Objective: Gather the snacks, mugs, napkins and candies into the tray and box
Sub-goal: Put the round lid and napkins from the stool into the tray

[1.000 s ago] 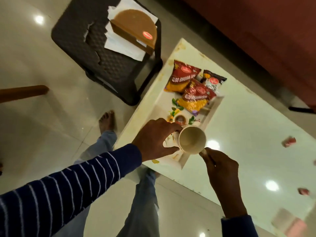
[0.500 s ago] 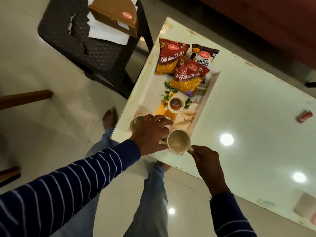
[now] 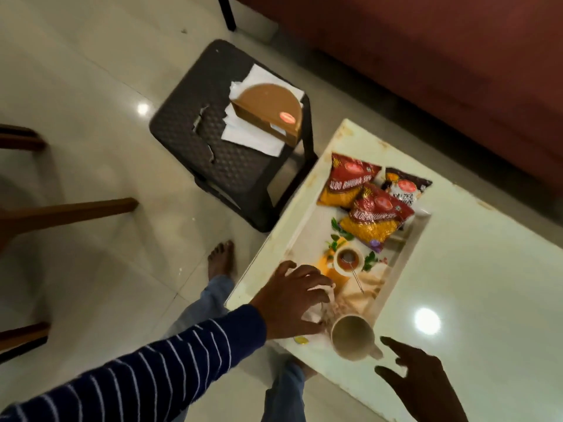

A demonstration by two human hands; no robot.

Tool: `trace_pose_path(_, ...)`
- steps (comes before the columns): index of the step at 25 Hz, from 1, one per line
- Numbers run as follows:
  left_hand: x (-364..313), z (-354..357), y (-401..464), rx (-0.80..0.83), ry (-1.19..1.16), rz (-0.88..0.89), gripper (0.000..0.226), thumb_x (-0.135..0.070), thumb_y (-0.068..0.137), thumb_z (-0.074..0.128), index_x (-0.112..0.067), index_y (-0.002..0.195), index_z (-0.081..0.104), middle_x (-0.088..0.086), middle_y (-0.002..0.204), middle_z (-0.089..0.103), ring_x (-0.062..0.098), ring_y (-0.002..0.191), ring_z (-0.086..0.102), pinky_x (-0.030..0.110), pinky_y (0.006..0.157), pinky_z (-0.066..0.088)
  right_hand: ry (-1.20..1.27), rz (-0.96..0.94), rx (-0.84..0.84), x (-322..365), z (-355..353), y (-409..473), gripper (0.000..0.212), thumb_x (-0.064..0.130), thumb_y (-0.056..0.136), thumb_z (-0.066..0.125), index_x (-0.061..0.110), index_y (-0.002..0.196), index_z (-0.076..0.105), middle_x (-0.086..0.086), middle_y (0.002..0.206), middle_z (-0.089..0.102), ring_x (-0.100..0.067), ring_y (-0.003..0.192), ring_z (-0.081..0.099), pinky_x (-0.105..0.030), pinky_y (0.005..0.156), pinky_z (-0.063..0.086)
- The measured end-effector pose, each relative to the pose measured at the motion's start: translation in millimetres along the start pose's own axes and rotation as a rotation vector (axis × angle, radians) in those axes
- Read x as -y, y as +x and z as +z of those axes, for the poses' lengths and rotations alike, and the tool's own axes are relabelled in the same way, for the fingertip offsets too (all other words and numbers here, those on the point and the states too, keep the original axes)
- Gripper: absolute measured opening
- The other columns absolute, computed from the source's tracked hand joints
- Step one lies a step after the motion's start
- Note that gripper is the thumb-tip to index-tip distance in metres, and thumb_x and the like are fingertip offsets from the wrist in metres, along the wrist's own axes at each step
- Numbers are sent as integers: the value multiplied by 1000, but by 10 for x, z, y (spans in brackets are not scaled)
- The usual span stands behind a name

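The tray lies on the worktop before me. Three snack packets sit at its far end, a mug at its near corner. My left hand rests inside the tray left of the mug; my right hand is beside the mug's handle. Left of the worktop stands a stool with a box on napkins.

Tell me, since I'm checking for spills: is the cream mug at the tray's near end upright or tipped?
Upright: the cream mug stands in the tray, its round mouth facing up and looking empty.
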State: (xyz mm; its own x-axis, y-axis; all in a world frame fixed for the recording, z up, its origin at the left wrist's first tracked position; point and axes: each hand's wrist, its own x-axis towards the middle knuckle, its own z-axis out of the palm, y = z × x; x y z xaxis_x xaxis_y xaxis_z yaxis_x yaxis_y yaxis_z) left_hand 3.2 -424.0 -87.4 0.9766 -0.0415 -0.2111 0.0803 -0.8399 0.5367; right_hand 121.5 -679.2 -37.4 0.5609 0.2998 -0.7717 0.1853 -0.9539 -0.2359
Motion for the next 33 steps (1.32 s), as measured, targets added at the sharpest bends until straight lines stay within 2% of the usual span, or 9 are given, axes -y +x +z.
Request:
trace_pose_path(6,1063,-863,205,-289,-206,-357,43,-48,84,71,-23,119,66,-3,127,63,14,118,53,48,100,46,151,-113,-251,958,-607,370,29,21,82,79,14,109,76,-6,104,77,-2,67,61,4,58,40)
trace_pose_path(11,1905,-1474,703,-618,-652,-738,50,-38,86,74,-25,131,55,-3,135,57,11,115,55,29,90,54,238,-301,-278,2194,-798,1212,30,24,94,66,9,120,70,-10,114,73,-4,80,62,-13,71,46)
trace_pose_path(14,2248,-1668,992,-631,-698,-802,55,-43,90,68,-23,139,51,-1,140,54,10,113,54,18,80,49,417,-292,-281,2837,-841,1627,45,33,97,59,12,137,57,-6,125,67,-20,109,64,-43,96,53)
trace_pose_path(16,2429,-1724,1097,-588,-648,-830,56,-44,92,66,-22,141,50,1,142,53,14,121,54,24,90,50,461,-270,-242,3137,-827,1835,53,40,99,55,16,145,47,-2,129,61,-24,118,60,-50,99,52)
trace_pose_path(18,2548,-1740,1135,-542,-607,-838,52,-45,92,64,-22,137,55,1,139,55,17,124,54,35,101,51,496,-256,-242,3328,-800,1976,49,41,100,52,15,142,50,1,125,60,-24,117,59,-50,99,52)
trace_pose_path(21,2636,-1737,1130,-522,-638,-793,45,-42,92,65,-22,132,60,-2,131,61,13,119,56,38,101,52,563,-255,-308,3474,-744,2081,34,32,100,55,15,129,63,1,115,66,-19,106,64,-44,93,56)
trace_pose_path(28,2473,-1846,856,-735,-709,-656,40,-39,87,73,-20,119,59,-3,119,64,5,101,61,7,74,51,779,-341,-368,3525,-858,1936,21,15,94,64,12,114,72,-1,103,74,-6,89,70,-12,71,54)
trace_pose_path(30,2367,-1886,637,-747,-677,-543,37,-41,84,75,-21,110,58,-2,118,63,7,103,61,14,78,53,764,-408,-380,3376,-918,1687,16,19,93,66,19,108,72,4,99,73,-3,87,69,-11,70,53)
trace_pose_path(33,2095,-1798,351,-563,-560,-356,32,-40,79,77,-19,94,58,0,133,58,18,120,55,36,96,51,566,-480,-432,2861,-872,1257,16,17,88,73,23,103,71,2,98,69,-13,89,67,-9,70,50)
